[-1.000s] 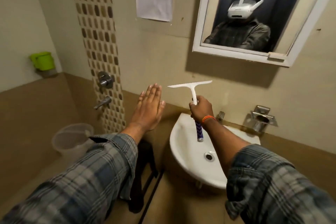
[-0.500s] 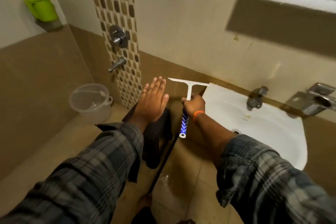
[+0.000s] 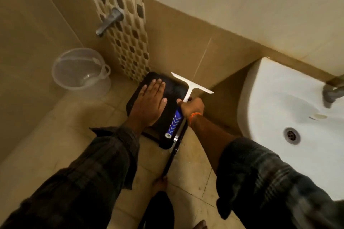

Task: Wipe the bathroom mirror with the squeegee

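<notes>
The squeegee [image 3: 189, 87] has a white T-shaped blade and a blue-and-white patterned handle. My right hand [image 3: 191, 107] grips its handle, holding it blade-up above a black stool [image 3: 167, 89] in the corner. Just left of the squeegee, my left hand [image 3: 150, 102] is flat, palm down, fingers together and straight, holding nothing, over the stool top. The mirror is out of view.
A white washbasin [image 3: 279, 102] with a metal tap [image 3: 331, 91] is at the right. A clear plastic bucket [image 3: 80, 69] stands on the tiled floor at the left. Wall taps [image 3: 109, 20] stick out of the mosaic strip. My bare feet [image 3: 160, 182] are below.
My view has tilted down from the mirror to the floor and stool. Both hands have lowered with it, the squeegee still in my right hand.
</notes>
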